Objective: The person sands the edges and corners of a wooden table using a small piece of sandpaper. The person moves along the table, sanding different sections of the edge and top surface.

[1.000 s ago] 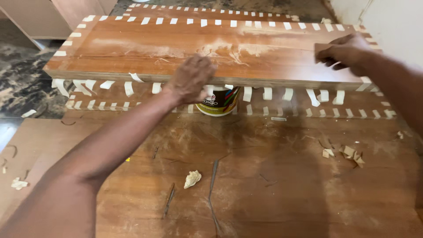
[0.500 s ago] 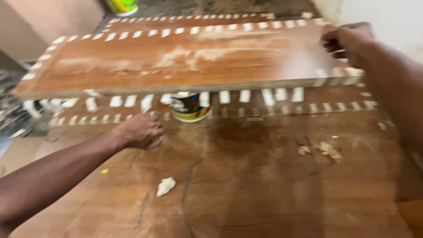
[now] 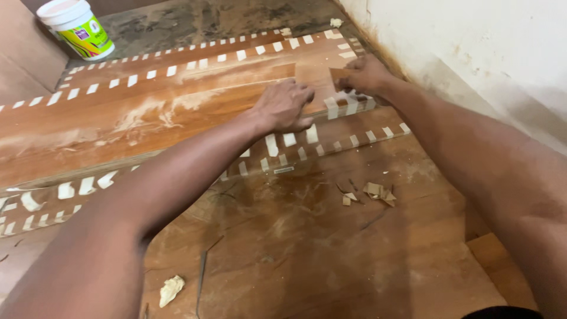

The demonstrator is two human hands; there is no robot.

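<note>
A long brown wooden board (image 3: pixel 147 112) lies across the floor, its edges lined with short strips of pale tape and its face streaked with pale dust. My left hand (image 3: pixel 284 106) rests palm down on the board near its right end, fingers slightly curled. At the board's far right end my right hand (image 3: pixel 363 75) pinches a small flat brown wooden piece (image 3: pixel 338 75) against the surface.
A white plastic tub with a yellow-green label (image 3: pixel 77 26) stands at the top left. A larger brown panel (image 3: pixel 307 248) lies under me with wood chips (image 3: pixel 372 192) and a crumpled pale scrap (image 3: pixel 171 289). A white wall (image 3: pixel 472 53) runs along the right.
My left hand rose from the lower panel onto the board's right end beside my right hand. The view swung right, so the small tin under the board is hidden.
</note>
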